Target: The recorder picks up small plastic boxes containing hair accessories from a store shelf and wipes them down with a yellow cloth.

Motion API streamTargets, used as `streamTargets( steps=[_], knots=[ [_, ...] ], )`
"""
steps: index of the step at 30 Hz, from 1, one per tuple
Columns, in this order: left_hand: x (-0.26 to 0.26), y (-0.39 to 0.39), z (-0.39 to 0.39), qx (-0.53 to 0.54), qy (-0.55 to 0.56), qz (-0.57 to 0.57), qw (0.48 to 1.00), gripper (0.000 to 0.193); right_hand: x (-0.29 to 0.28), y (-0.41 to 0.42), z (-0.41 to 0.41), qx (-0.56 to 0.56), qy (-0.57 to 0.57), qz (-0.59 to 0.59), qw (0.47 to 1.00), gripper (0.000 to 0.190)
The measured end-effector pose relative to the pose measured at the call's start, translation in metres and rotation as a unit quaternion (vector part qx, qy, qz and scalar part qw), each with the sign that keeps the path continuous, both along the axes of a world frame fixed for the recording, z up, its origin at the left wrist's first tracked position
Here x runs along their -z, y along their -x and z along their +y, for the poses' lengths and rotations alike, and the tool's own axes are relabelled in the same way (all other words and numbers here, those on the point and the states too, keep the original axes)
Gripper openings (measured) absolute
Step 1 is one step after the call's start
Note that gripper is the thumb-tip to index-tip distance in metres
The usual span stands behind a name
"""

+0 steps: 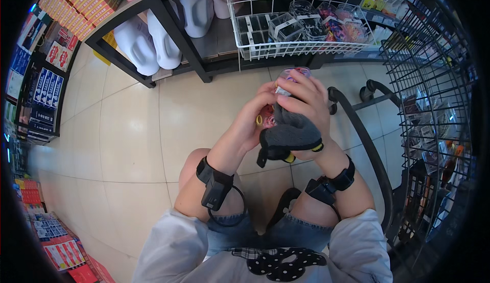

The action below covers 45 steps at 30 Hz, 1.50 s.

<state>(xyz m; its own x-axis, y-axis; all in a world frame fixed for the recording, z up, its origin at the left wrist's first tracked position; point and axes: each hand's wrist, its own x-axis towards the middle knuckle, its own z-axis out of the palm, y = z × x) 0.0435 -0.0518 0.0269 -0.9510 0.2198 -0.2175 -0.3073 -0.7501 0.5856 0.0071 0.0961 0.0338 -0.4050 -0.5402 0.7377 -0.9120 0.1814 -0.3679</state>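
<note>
My left hand (250, 118) grips a clear plastic pack of colourful hair ties (269, 120), which shows between its palm and a grey cloth. My right hand (308, 97) curls over the upper end, where clear plastic with colourful bands and a white label (283, 91) shows. Whether this is one pack or two, I cannot tell. Folded against my right palm is the dark grey fleecy cloth item (293, 131), with black and yellow parts at its lower edge. Both hands meet above the floor, in front of my bent knees.
A white wire basket (302, 47) holds clear packs of hair ties (346, 24). White jugs (134, 45) stand on a black-framed shelf (199, 63). At right is a black wire cart (417, 130) with packaged goods and a curved frame bar (363, 141). Boxed goods (48, 87) line the left.
</note>
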Motion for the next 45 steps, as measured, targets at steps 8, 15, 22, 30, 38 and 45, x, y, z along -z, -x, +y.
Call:
streamTargets(
  steps=[8,15,22,30,38,45],
  knots=[
    [-0.004,-0.001,-0.004,0.118,0.021,0.060,0.991,0.045,0.003,0.026,0.015,-0.003,0.168,-0.115,0.979,0.056],
    [-0.004,-0.005,-0.010,0.226,0.013,0.033,0.973,0.045,-0.006,0.022,0.016,-0.201,0.192,-0.699,0.659,0.043],
    [0.005,0.007,-0.008,0.281,-0.003,0.134,0.950,0.053,0.003,0.038,0.017,-0.159,0.288,-0.712,0.620,0.040],
    [0.009,0.019,-0.003,-0.134,0.052,0.138,0.980,0.078,0.014,0.057,0.047,-0.034,0.228,-0.694,0.682,0.040],
    [0.019,0.025,0.004,-0.219,0.216,0.218,0.926,0.092,0.019,0.034,0.025,-0.071,0.085,-0.704,0.701,0.037],
    [0.020,0.016,0.009,-0.222,0.263,0.325,0.881,0.076,0.004,0.027,0.024,-0.164,0.278,-0.675,0.663,0.045]
  ],
)
